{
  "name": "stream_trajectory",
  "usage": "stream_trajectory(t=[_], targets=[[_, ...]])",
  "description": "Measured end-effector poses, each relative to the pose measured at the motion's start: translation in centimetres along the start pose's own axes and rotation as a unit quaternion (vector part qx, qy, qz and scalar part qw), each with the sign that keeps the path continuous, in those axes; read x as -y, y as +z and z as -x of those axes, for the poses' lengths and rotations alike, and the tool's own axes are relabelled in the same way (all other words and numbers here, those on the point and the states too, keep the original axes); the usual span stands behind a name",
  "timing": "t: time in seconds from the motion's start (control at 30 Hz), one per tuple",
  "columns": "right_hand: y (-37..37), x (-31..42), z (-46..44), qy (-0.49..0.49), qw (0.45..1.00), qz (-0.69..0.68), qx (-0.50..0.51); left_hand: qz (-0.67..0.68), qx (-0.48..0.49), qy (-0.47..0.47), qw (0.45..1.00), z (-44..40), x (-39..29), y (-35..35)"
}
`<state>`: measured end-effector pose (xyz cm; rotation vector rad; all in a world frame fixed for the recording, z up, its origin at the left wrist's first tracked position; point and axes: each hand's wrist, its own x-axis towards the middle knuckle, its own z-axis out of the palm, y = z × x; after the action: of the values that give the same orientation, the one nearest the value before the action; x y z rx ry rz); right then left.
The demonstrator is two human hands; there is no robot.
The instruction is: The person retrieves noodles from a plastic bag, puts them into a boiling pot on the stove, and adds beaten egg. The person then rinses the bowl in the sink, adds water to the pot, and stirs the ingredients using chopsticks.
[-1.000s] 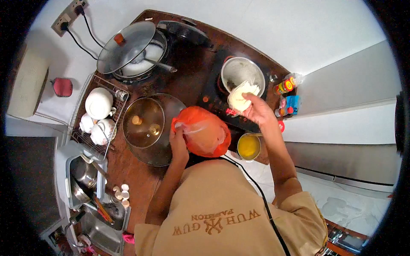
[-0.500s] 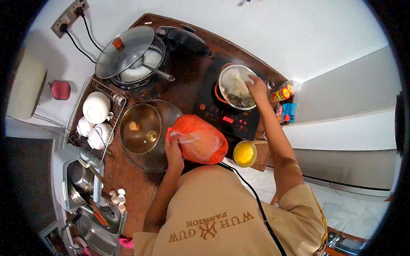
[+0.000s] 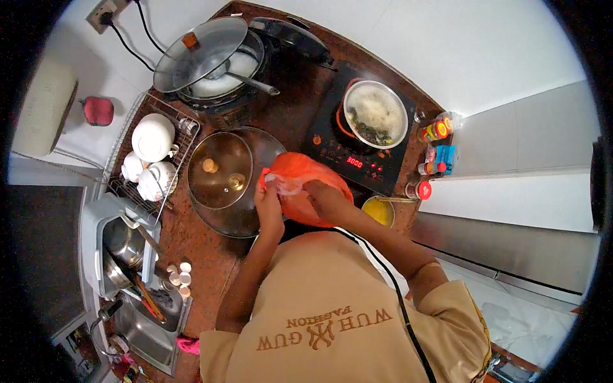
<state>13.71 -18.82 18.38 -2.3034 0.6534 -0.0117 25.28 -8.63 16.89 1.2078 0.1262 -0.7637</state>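
Note:
Close in front of my body is a red plastic bag [image 3: 306, 165], with my left hand [image 3: 271, 203] closed on the gathered rim at its left side. At the bag's mouth, my right hand [image 3: 328, 201] reaches in from the right; its fingertips are hidden by the plastic. What the bag contains does not show clearly. Beyond it, a round pot [image 3: 402, 121] of bubbling, foamy liquid with dark leafy pieces sits on a black induction cooker [image 3: 332, 152] whose red display reads 3000. A bowl of yellow liquid [image 3: 378, 210] stands right of the bag, a stick across its rim.
Left of the bag, a glass lid [image 3: 220, 170] lies on a larger dark lid [image 3: 223, 225]. Behind are a lidded cooker [image 3: 223, 80] with a ladle [image 3: 252, 83], a dish rack [image 3: 118, 185] and the sink [image 3: 143, 341]. Jars [image 3: 418, 189] line the right edge; eggshells [image 3: 184, 279] lie near the sink.
My right hand has left the pot and come back to the bag's mouth. The pot, formerly partly covered by that hand, is now fully visible. My left hand keeps hold of the bag.

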Motion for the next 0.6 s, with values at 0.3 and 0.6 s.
stream_trajectory(t=[0.3, 0.6], targets=[[3.2, -4.2, -1.9, 0.07, 0.995, 0.065, 0.029, -0.006, 0.013, 0.02, 1.0, 0.8, -0.3, 0.1], [4.0, -6.5, -4.2, 0.053, 0.993, -0.096, 0.043, -0.019, 0.016, 0.026, 0.999, 1.6, -1.2, 0.3]])
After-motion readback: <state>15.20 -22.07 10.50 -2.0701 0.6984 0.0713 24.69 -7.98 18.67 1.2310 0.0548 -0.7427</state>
